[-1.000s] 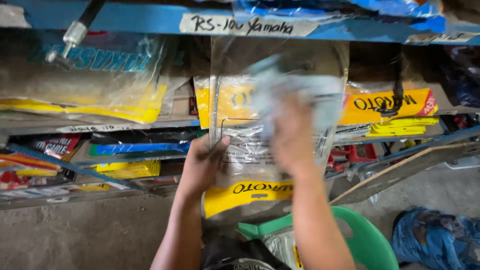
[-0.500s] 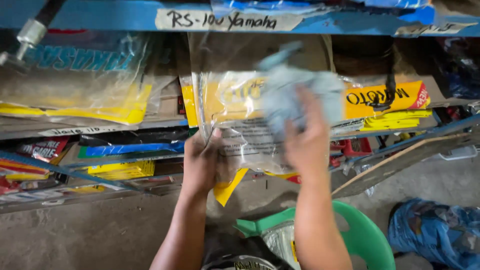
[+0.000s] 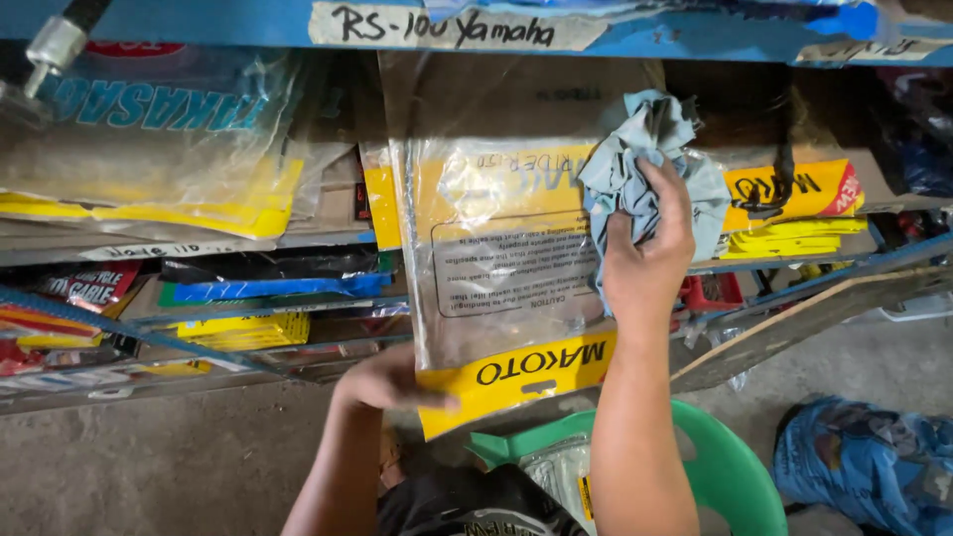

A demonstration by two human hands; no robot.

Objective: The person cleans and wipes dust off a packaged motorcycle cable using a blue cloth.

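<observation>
Since half a second earlier, the left hand [image 3: 392, 380] had been lowered from the middle of the packet [image 3: 501, 268] to its bottom yellow edge, and the right hand [image 3: 645, 253] had been raised toward the packet's upper right. A clear plastic packet with yellow bands was held upright in front of the shelves [image 3: 199, 248]. Its lower yellow strip was pinched by the left hand, fingers closed on it. A crumpled grey-blue rag [image 3: 645, 164] was clamped in the right hand and pressed against the packet's top right part. The two hands were well apart, one low and left, one high and right. More flat packets, yellow, blue and black, were stacked on the shelves behind. A green plastic chair [image 3: 735, 467] was seen below the right forearm, and a blue bag [image 3: 869, 462] lay on the floor at lower right.
</observation>
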